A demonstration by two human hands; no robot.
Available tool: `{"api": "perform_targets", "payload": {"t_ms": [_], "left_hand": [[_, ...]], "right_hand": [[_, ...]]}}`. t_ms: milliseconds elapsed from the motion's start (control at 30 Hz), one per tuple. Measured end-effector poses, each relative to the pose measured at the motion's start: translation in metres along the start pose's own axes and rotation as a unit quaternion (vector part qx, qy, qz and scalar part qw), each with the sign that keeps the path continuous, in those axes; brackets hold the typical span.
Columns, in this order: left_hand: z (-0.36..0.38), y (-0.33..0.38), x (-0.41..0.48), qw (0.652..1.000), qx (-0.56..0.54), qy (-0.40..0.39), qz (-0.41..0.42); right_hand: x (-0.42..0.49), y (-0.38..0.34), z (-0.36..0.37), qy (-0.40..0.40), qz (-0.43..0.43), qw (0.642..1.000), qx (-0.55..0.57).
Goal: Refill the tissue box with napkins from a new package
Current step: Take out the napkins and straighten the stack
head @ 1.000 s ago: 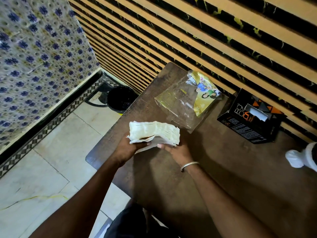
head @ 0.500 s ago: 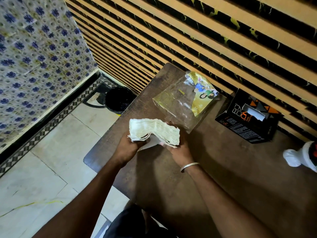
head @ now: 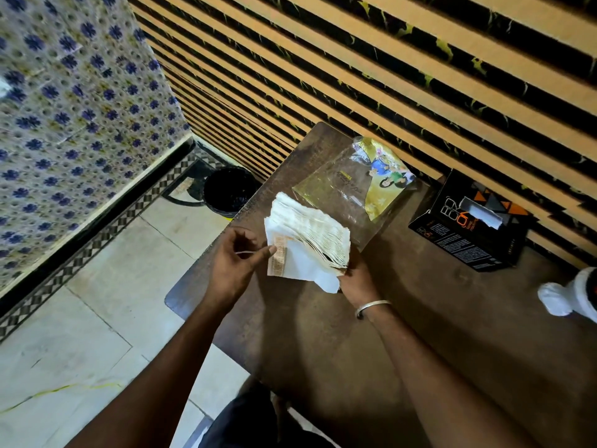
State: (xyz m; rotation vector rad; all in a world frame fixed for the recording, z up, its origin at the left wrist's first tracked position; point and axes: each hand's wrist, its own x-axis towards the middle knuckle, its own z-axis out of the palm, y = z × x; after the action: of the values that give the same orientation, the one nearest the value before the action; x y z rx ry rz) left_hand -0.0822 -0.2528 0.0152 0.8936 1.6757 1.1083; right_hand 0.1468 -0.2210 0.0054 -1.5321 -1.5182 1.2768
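Note:
A thick stack of white napkins (head: pixel 310 231) is held above the brown table (head: pixel 323 334), fanned and tilted. My right hand (head: pixel 358 282) grips the stack from below at its near right corner. My left hand (head: pixel 235 260) pinches the left edge of the lowest napkin, by its patterned border, between thumb and fingertips. Behind the stack the clear and yellow plastic package (head: pixel 358 185) lies flat on the table, apparently with nothing inside. The black tissue box (head: pixel 475 227) with orange triangles sits at the right by the wall, with a white tissue sticking out of its top slot.
A striped wall runs along the table's far side. A black waste bin (head: pixel 227 190) stands on the tiled floor left of the table. A white object (head: pixel 568 294) sits at the right edge of the table.
The stack has been turned and fanned out, now showing a napkin's flat face. My left hand has come from under the stack to its left edge. The camera has shifted slightly.

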Motion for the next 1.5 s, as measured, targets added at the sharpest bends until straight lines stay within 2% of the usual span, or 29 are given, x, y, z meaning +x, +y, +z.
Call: {"api": "perform_targets", "payload": {"t_ms": [167,267,433,533,633,767,900,1100,1200,1267,1400,1500], "left_hand": [[0.007,0.010,-0.001,0.999,-0.011,-0.024,0.033],[0.010,0.014,0.001,0.999,0.005,-0.018,0.048],[0.016,0.019,-0.006,0.986,0.095,0.071,0.118],[0.017,0.021,-0.012,0.978,0.121,0.084,0.148],[0.016,0.020,-0.012,0.980,0.120,0.063,0.146],[0.014,0.017,-0.011,0.990,0.095,0.025,0.105],[0.012,0.020,-0.010,0.997,0.046,-0.003,0.069],[0.010,0.030,-0.005,0.992,0.033,-0.046,0.116],[0.007,0.031,-0.001,0.988,0.035,-0.086,0.125],[0.003,0.030,0.004,0.984,0.051,-0.100,0.139],[-0.003,0.035,0.009,0.981,0.016,-0.147,0.127],[-0.005,0.037,0.013,0.984,-0.003,-0.148,0.102]], "right_hand": [[0.001,-0.008,-0.002,-0.040,0.034,0.999,-0.008],[0.002,-0.004,-0.003,-0.028,0.044,0.999,-0.008],[-0.001,-0.005,-0.001,-0.021,0.023,0.999,-0.027],[-0.001,0.008,0.001,-0.014,0.004,1.000,-0.023],[-0.004,0.003,0.001,-0.010,-0.011,0.999,-0.047],[-0.003,-0.011,0.001,-0.005,0.008,0.999,-0.044],[0.000,0.005,-0.002,-0.058,0.082,0.994,-0.043],[-0.003,0.001,-0.002,-0.050,0.076,0.995,-0.036],[-0.002,-0.011,0.001,-0.028,0.030,0.999,-0.034],[-0.003,-0.015,0.001,-0.028,0.031,0.999,-0.026],[0.001,-0.010,-0.001,-0.029,0.032,0.999,-0.010],[-0.001,-0.006,-0.004,-0.047,0.049,0.998,-0.012]]}}
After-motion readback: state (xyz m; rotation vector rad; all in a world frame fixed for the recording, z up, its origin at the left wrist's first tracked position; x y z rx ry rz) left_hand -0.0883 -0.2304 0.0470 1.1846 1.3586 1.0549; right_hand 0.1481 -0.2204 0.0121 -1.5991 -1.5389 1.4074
